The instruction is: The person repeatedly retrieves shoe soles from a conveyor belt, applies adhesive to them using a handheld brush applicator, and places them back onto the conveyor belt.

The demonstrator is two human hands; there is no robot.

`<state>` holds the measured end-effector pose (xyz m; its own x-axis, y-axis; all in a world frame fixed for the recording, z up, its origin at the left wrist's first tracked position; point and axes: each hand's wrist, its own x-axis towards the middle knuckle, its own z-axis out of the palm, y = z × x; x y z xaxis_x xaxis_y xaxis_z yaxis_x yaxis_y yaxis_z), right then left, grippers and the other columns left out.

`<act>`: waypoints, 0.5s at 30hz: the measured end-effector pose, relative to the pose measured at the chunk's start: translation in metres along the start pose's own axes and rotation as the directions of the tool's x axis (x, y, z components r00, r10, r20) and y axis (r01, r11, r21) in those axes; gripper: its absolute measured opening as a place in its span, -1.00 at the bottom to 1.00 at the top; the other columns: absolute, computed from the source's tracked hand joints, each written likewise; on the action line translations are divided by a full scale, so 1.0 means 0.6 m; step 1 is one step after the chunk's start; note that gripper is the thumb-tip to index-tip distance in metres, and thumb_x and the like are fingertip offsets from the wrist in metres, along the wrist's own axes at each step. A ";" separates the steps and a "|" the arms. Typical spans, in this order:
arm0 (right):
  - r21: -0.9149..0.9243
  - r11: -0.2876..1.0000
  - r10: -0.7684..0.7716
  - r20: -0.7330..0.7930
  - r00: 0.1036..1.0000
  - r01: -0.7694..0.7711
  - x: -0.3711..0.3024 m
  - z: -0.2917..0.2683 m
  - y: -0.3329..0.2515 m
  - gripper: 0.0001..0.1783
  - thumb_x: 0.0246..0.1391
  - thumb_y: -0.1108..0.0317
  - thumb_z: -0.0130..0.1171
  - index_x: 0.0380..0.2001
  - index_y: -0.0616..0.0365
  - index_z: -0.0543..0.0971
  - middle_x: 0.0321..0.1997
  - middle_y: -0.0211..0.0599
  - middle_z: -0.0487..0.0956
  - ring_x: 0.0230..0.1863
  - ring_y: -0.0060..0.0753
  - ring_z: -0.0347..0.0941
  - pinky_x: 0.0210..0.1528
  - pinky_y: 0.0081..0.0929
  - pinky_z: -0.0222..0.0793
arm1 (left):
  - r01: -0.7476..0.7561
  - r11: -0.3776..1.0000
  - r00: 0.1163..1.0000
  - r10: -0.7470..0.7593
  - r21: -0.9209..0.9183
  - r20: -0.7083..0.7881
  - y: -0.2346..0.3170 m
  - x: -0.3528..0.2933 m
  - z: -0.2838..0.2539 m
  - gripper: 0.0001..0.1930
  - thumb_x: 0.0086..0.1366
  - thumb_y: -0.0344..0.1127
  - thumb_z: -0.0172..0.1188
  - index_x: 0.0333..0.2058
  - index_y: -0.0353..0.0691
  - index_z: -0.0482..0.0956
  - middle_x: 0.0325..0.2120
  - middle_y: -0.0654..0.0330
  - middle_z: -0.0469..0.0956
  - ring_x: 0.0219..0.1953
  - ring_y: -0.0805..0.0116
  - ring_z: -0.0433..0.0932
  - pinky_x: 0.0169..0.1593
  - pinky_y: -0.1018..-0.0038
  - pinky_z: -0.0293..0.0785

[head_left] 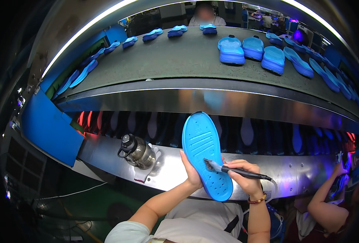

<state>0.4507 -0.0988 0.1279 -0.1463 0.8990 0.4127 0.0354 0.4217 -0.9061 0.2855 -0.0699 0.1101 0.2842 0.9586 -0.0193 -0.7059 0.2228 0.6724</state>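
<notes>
A bright blue shoe sole (204, 139) with grooves and small holes stands tilted up in front of me, its inner face toward me. My left hand (191, 171) grips it by the left edge, with the fingers behind it out of sight. In my right hand (244, 175) is a black-handled brush (244, 173), with a pale tube running from its rear end. The brush's dark bristles touch the sole around its middle, where a darker patch shows. The fingers of my right hand are closed round the handle, near the sole's right edge.
A dark green conveyor belt (175, 56) carries several blue soles (231, 50) beyond a metal ledge (159, 100). More soles hang in shadow on a lower level. A dark-lidded bottle (141, 152) stands on the metal bench (102, 150) at left. A co-worker's arm (329, 194) is at right.
</notes>
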 end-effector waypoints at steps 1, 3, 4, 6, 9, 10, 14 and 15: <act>-0.060 0.996 -0.063 0.096 0.993 0.069 -0.003 0.000 -0.006 -0.77 -0.26 0.57 0.24 -0.39 0.23 0.58 -0.31 -0.18 0.58 -0.23 -0.34 0.51 -0.12 -0.49 0.36 | 0.023 0.998 1.000 -0.022 -0.057 0.018 -0.003 0.003 -0.007 0.07 -0.10 0.59 -0.71 -0.09 -0.30 0.32 -0.37 -0.06 0.47 -0.32 0.11 0.48 -0.19 0.24 0.43; -0.076 0.987 -0.117 0.246 0.962 0.139 -0.009 0.008 -0.037 -0.75 -0.29 0.56 0.27 -0.39 0.20 0.59 -0.31 -0.18 0.58 -0.22 -0.32 0.50 -0.13 -0.48 0.35 | 0.039 0.993 0.999 -0.035 -0.113 0.031 0.003 -0.004 -0.015 0.07 -0.09 0.58 -0.71 -0.08 -0.31 0.31 -0.36 -0.06 0.47 -0.31 0.12 0.49 -0.18 0.24 0.43; -0.034 0.986 -0.142 0.341 0.929 0.164 -0.009 0.003 -0.040 -0.74 -0.28 0.56 0.26 -0.38 0.22 0.59 -0.30 -0.17 0.58 -0.22 -0.33 0.50 -0.13 -0.50 0.35 | 0.056 0.984 0.998 -0.049 -0.168 0.042 0.006 -0.006 -0.018 0.07 -0.08 0.57 -0.72 -0.06 -0.32 0.30 -0.34 -0.07 0.47 -0.30 0.12 0.49 -0.17 0.24 0.44; 0.253 0.967 -0.067 0.378 0.923 -0.034 -0.014 -0.012 -0.027 -0.75 -0.27 0.57 0.25 -0.37 0.24 0.59 -0.30 -0.17 0.58 -0.24 -0.36 0.50 -0.13 -0.51 0.36 | 0.026 0.994 1.000 -0.026 -0.109 -0.005 0.005 -0.003 -0.014 0.07 -0.08 0.58 -0.71 -0.07 -0.32 0.30 -0.36 -0.07 0.47 -0.32 0.11 0.49 -0.19 0.23 0.44; 0.168 0.979 0.105 0.084 0.991 -0.118 -0.017 -0.006 -0.005 -0.77 -0.25 0.59 0.20 -0.38 0.29 0.57 -0.29 -0.14 0.57 -0.25 -0.35 0.49 -0.14 -0.47 0.37 | -0.007 0.990 0.999 0.012 -0.141 0.038 0.005 0.000 -0.006 0.06 -0.07 0.57 -0.72 -0.07 -0.32 0.30 -0.35 -0.08 0.48 -0.32 0.10 0.50 -0.19 0.23 0.44; 0.094 0.993 0.069 0.077 0.995 -0.076 -0.013 -0.002 -0.007 -0.78 -0.25 0.60 0.17 -0.39 0.30 0.57 -0.30 -0.10 0.56 -0.23 -0.30 0.48 -0.13 -0.44 0.36 | -0.001 0.987 1.000 0.005 -0.161 0.027 0.005 0.001 -0.004 0.06 -0.08 0.57 -0.72 -0.08 -0.32 0.31 -0.35 -0.08 0.48 -0.32 0.10 0.50 -0.19 0.23 0.44; 0.192 0.979 -0.023 0.406 0.914 -0.061 -0.021 -0.013 -0.044 -0.76 -0.31 0.62 0.20 -0.42 0.30 0.58 -0.30 -0.10 0.56 -0.21 -0.26 0.48 -0.09 -0.41 0.34 | -0.045 0.994 0.998 0.042 -0.097 -0.040 0.005 -0.002 -0.016 0.07 -0.09 0.58 -0.72 -0.09 -0.32 0.31 -0.37 -0.08 0.47 -0.34 0.10 0.50 -0.21 0.24 0.45; 0.277 0.948 0.064 0.321 0.945 -0.158 -0.027 -0.015 -0.039 -0.77 -0.30 0.61 0.19 -0.42 0.32 0.58 -0.30 -0.08 0.56 -0.21 -0.27 0.48 -0.09 -0.41 0.35 | -0.052 0.993 0.997 0.046 -0.105 -0.055 0.006 0.001 -0.009 0.06 -0.10 0.59 -0.70 -0.10 -0.31 0.31 -0.39 -0.08 0.47 -0.36 0.08 0.49 -0.24 0.22 0.44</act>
<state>0.4610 -0.1222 0.1432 -0.4529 0.8388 0.3021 -0.2173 0.2248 -0.9499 0.2794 -0.0674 0.1086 0.2152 0.9761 -0.0288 -0.7839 0.1903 0.5910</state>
